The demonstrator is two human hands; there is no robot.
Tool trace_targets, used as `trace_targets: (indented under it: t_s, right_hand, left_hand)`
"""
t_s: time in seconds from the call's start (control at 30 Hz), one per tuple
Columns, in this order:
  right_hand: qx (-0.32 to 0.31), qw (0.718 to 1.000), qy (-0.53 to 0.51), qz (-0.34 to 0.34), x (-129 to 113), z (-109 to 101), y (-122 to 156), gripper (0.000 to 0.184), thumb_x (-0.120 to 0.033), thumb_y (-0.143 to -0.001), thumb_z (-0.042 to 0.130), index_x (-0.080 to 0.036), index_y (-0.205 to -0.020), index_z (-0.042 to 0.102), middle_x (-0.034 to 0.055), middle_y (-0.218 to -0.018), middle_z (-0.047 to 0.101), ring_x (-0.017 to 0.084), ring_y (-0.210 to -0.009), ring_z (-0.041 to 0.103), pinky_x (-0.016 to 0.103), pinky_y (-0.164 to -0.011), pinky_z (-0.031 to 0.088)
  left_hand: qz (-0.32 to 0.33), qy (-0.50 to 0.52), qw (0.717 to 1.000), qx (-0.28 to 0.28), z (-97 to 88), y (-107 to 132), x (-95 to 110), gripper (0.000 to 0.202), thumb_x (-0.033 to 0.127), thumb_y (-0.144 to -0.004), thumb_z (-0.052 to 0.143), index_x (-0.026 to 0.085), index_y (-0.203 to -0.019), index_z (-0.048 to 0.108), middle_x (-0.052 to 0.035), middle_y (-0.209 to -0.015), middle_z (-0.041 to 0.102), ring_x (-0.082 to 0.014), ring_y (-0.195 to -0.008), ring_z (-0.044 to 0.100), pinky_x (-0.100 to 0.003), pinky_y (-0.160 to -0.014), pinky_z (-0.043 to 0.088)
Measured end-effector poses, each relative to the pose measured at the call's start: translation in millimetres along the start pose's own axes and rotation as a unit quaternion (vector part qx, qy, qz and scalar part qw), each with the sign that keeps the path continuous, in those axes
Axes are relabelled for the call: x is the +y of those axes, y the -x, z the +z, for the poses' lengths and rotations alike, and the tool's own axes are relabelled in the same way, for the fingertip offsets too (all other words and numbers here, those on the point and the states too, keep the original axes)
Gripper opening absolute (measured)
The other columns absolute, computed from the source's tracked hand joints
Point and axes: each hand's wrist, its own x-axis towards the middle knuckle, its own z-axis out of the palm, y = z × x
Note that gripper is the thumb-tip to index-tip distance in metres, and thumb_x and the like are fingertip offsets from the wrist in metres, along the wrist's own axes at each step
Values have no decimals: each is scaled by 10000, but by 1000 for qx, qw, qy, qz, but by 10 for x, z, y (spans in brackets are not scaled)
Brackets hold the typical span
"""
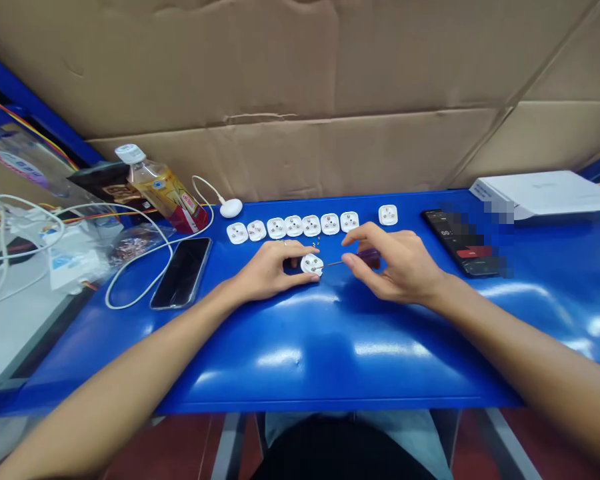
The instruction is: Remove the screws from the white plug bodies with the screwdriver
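Your forearms (130, 380) stretch across a blue metal table (330, 353). Your left hand (273, 270) curves over a white plug (312, 264), steadying it. Your right hand (395, 261), half closed, pinches a small screwdriver (369, 259), tip at the plug, just short of a row of white plugs (293, 226).
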Motion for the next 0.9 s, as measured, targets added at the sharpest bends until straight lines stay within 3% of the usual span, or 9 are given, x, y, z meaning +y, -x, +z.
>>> trace_targets:
  t_s: [0.1,0.23,0.37,0.5,0.67,0.8,0.9]
  right_hand:
    - [-42,998,-41,-8,19,-21,8,204,-215,-960,534,-201,-1164,542,43,-907,761,192,-759,741,284,-669,526]
    - [-44,999,7,27,49,-29,6,144,-276,-1008,535,-213,-1134,561,-19,-687,719,185,-551,674,287,-538,442]
    - [-49,998,-44,7,66,-32,-7,109,-231,-957,563,-216,-1065,563,40,-886,763,186,-715,729,283,-645,513]
    - [-43,999,-19,27,64,-36,-1,54,-266,-957,579,-237,-1002,576,-10,-714,719,175,-570,681,277,-550,458]
    - [-66,997,-46,3,77,-39,16,137,-247,-954,568,-215,-1087,566,43,-891,773,190,-719,738,283,-638,513]
    - [-50,999,9,15,89,-32,15,125,-307,-989,570,-218,-1076,583,2,-725,737,197,-598,709,283,-542,449]
    - [-58,998,-28,5,94,-28,13,154,-270,-969,572,-210,-1110,563,51,-902,770,203,-749,748,284,-639,517]
  left_hand:
    - [-7,8,1000,-6,-9,-2,16,486,445,-881,804,165,-1274,745,-89,-1101,787,-213,-895,716,-316,-821,544]
    - [-8,1,1000,-15,-21,-5,30,481,436,-881,805,169,-1276,743,-81,-1104,787,-208,-889,715,-305,-808,535]
    - [-4,-5,1000,-11,-20,-7,20,493,442,-873,814,161,-1272,742,-70,-1066,786,-190,-852,698,-283,-767,517]
    - [2,1,1000,-11,-19,-6,12,484,443,-878,808,165,-1268,744,-79,-1066,781,-200,-869,698,-297,-784,520]
    - [1,2,1000,-11,-21,-6,10,477,445,-884,799,170,-1270,742,-88,-1081,782,-217,-908,706,-310,-815,528]
    - [2,6,1000,-14,-23,-7,15,484,447,-887,796,177,-1284,737,-89,-1090,779,-215,-906,705,-312,-826,529]
    - [-4,-3,1000,-17,-24,-7,18,487,458,-885,796,178,-1280,740,-80,-1072,781,-208,-881,698,-302,-800,522]
